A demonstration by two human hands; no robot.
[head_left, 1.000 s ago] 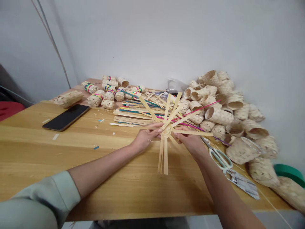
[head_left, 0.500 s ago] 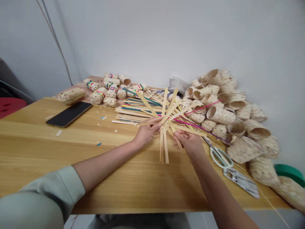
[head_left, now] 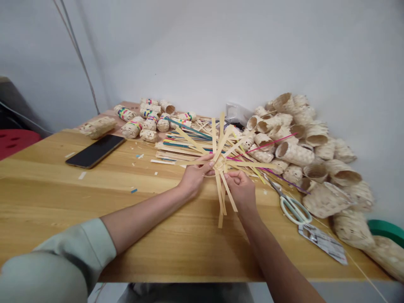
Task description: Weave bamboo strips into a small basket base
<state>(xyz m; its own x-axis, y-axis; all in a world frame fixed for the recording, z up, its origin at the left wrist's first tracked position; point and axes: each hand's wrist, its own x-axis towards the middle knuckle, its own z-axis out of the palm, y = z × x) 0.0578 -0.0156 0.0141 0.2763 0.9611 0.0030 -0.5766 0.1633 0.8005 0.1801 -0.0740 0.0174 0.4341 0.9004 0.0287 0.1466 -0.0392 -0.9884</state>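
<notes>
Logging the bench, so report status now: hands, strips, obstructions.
Left hand and right hand pinching crossed bamboo strips. Scissors right of right hand, apart.

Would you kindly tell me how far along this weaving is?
Woven baskets look done, piled by the wall. In hand: a crossed star of pale strips, pinched by the left hand and right hand. Remaining: its unwoven spokes, and a stack of strips nearby.

Wooden tabletop bearing a black smartphone, white-handled scissors, stacked bamboo strips, and woven bamboo cylinders.
</notes>
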